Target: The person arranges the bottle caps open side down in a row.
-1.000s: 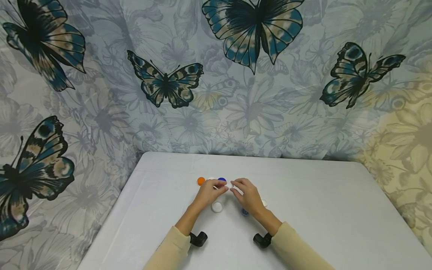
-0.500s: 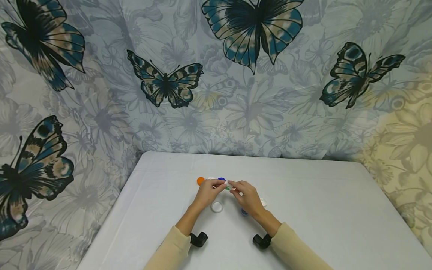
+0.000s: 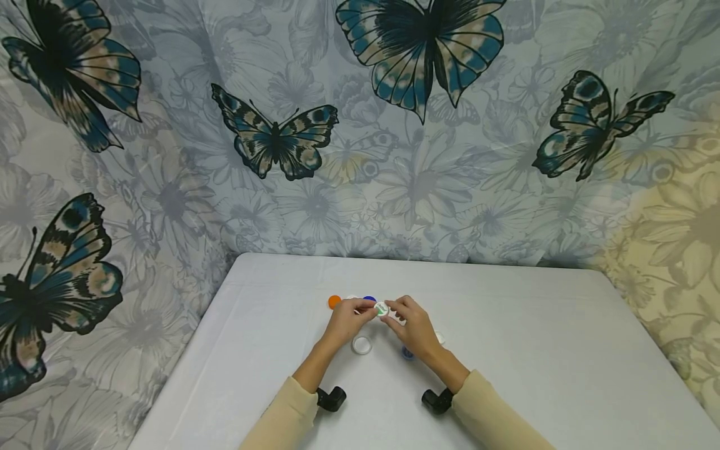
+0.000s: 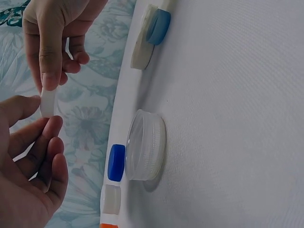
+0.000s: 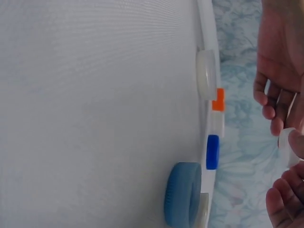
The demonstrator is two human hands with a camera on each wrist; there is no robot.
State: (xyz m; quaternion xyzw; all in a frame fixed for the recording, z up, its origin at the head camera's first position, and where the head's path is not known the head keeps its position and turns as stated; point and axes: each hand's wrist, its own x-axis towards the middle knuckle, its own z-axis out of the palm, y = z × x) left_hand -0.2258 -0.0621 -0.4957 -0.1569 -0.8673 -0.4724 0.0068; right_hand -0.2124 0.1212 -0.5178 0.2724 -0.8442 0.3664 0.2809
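Note:
A small white cap point(image 3: 381, 309) with a green mark on its face is held between both hands above the table. My left hand point(image 3: 347, 324) pinches its left edge with thumb and fingers; my right hand point(image 3: 413, 326) pinches its right side. In the left wrist view the white cap point(image 4: 48, 102) stands edge-on between the left hand point(image 4: 33, 166) below and the right hand point(image 4: 57, 42) above. The right wrist view shows the cap point(image 5: 287, 148) in the fingertips too, partly covered by a thumb.
On the white table point(image 3: 506, 350) lie an orange cap point(image 3: 334, 302), a dark blue cap point(image 4: 116, 163), a white cap point(image 4: 111, 199), a clear round lid point(image 4: 146, 145), a light blue cap point(image 5: 183, 194) and a whitish lid point(image 4: 143, 40). Butterfly-patterned fabric hangs behind.
The white cap has turned between the fingers, so its green-marked face now shows. My right hand has shifted slightly, while the left hand has barely moved.

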